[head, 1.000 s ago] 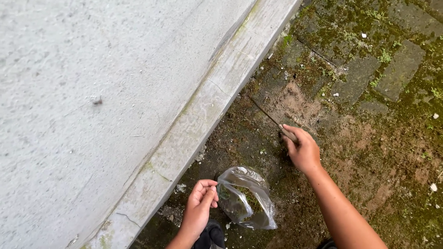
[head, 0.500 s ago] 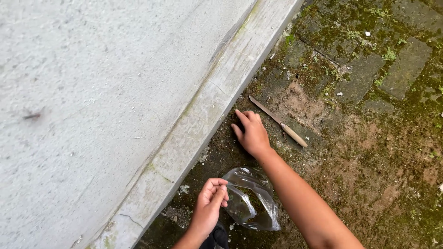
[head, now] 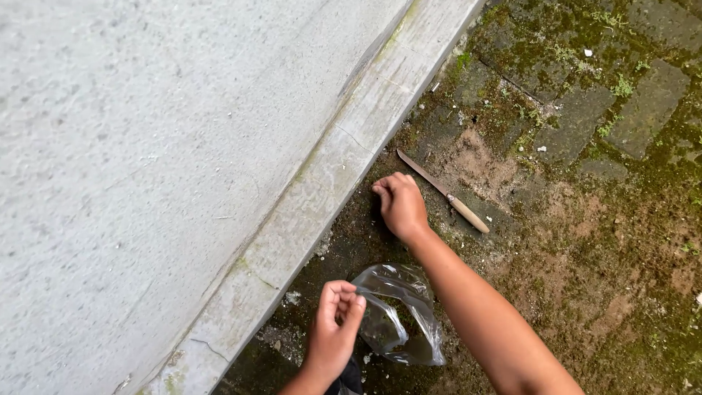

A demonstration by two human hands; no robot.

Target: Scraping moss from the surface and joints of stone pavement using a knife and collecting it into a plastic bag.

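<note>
My left hand (head: 335, 325) pinches the rim of a clear plastic bag (head: 400, 316) that lies on the dark, damp ground near the bottom of the view. My right hand (head: 399, 204) rests knuckles-up on the ground beside the concrete kerb (head: 344, 157), fingers curled down at the soil; whether it grips anything is hidden. A knife (head: 443, 192) with a thin blade and a pale wooden handle lies on the ground just right of that hand, apart from it.
A pale concrete wall (head: 146, 146) fills the left side, with the sloping kerb along its foot. Mossy paving stones (head: 643, 110) and bare brown soil (head: 482, 157) cover the ground to the right.
My right hand let go of the knife, which now lies on the ground, and moved left to the soil by the kerb. My left hand kept hold of the bag.
</note>
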